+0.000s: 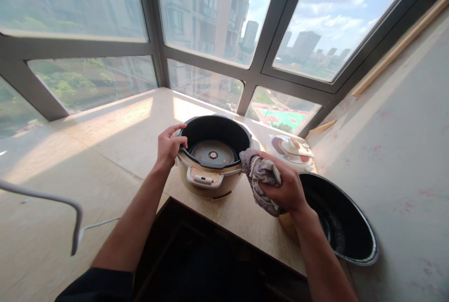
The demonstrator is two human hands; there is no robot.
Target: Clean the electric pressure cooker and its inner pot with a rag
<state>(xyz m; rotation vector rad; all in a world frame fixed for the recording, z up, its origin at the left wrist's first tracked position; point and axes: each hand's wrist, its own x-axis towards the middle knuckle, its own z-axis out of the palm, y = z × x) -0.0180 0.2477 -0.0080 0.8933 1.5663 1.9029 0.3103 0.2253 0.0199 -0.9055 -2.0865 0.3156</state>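
A pressure-cooker base (231, 182) stands on the pale ledge, its inner pot out and the round heating plate (199, 153) showing at the bottom. My left hand (170, 146) is closed over the left side of its dark rim, thumb on the inner side. Bunched in my right hand (288, 188) is a greyish cloth (261, 175), held at the right edge of the base. Whether the cloth touches the rim I cannot tell. The black inner pot (345, 220) sits tilted at the right, partly hidden behind my right forearm.
The white cooker lid (293, 146) lies at the back right, by the wall (400, 161). A white cable (45, 193) crosses the left side. Framed windows (210, 11) border the stone-like ledge (119, 147), whose front edge drops to a dark gap.
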